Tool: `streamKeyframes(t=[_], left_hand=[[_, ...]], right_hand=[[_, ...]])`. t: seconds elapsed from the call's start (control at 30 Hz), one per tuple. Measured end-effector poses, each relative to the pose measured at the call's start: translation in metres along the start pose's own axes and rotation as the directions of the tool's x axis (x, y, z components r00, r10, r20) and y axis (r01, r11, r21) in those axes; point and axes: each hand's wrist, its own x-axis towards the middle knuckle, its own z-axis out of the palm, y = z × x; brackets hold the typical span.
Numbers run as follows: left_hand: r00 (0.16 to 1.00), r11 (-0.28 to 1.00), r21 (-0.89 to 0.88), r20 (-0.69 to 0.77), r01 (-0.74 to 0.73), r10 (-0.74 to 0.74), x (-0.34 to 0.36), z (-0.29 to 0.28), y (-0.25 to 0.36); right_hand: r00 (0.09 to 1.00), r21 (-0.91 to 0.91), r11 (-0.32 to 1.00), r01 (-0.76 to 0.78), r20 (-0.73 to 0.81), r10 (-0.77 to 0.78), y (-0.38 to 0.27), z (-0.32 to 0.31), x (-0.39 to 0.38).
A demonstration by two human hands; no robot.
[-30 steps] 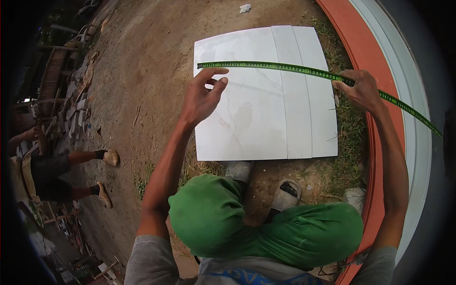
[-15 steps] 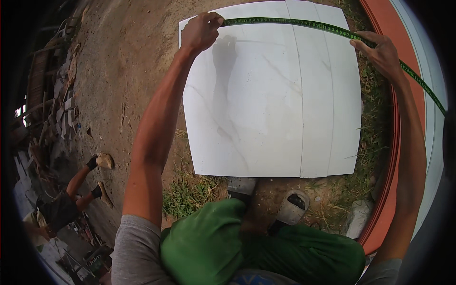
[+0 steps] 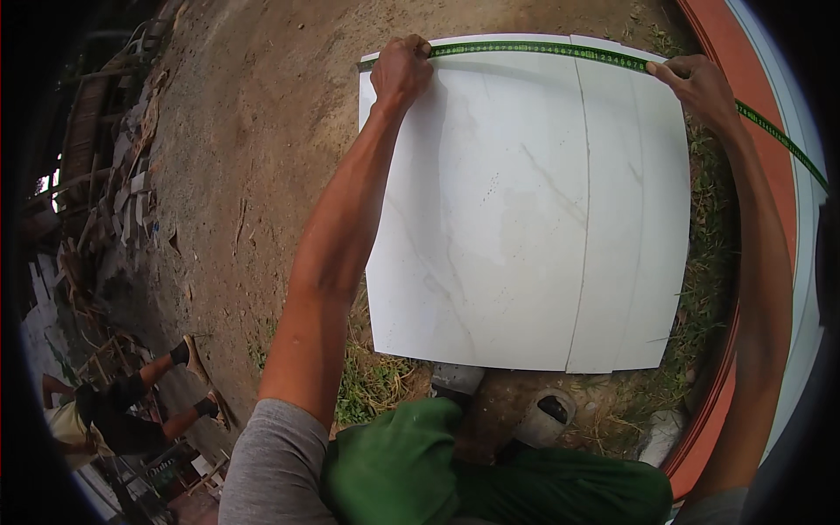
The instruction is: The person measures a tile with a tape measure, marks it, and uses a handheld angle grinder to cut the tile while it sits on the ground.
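A large white tile (image 3: 499, 236) with faint grey veins lies before me, and a seam runs down its right part. Along its far edge stretches a green tape measure (image 3: 534, 49) with pale markings. My left hand (image 3: 402, 70) is closed on the tape near the tile's far left corner, and a short end of the blade shows left of it. At the far right corner my right hand (image 3: 696, 86) pinches the tape between thumb and fingers. Beyond that hand the blade runs on to the right, toward the picture's rim.
Brown dirt ground (image 3: 254, 149) spreads to the left, with piled scrap wood (image 3: 96, 201) at its side. An orange-red ledge (image 3: 759, 166) borders the right. Another person (image 3: 122, 407) is at lower left. Grass (image 3: 367, 385) and my sandal (image 3: 547, 416) lie by the tile's near edge.
The tile sits further right and lower in view. My left hand now presses closer to the tile's far edge, with the tape end visible beyond it. The other person's legs have shifted.
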Motion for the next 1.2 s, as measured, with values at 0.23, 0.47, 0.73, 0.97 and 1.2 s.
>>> streamKeyframes(t=[0.23, 0.47, 0.73, 0.97, 1.2], left_hand=[[0.999, 1.000, -0.002, 0.031, 0.008, -0.008, 0.011, 0.014, -0.001], [0.995, 0.994, 0.059, -0.040, -0.093, 0.096, 0.019, 0.033, -0.014], [0.997, 0.995, 0.077, -0.053, -0.059, 0.063, 0.015, 0.031, -0.015], [0.981, 0.998, -0.006, -0.184, -0.057, 0.055, -0.047, 0.039, 0.036], [0.900, 0.897, -0.148, 0.076, -0.416, 0.430, -0.129, 0.060, 0.130]], right_hand=[[0.949, -0.224, 0.944, -0.243, 0.147, 0.279, -0.045, -0.033, 0.010], [0.913, -0.168, 0.914, -0.369, 0.116, 0.390, -0.006, -0.025, 0.019], [0.951, -0.259, 0.915, -0.310, -0.072, 0.302, 0.011, -0.009, 0.013], [0.951, -0.274, 0.912, -0.306, -0.124, 0.282, 0.029, 0.020, 0.023], [0.949, -0.268, 0.912, -0.311, -0.141, 0.282, 0.040, 0.034, 0.027]])
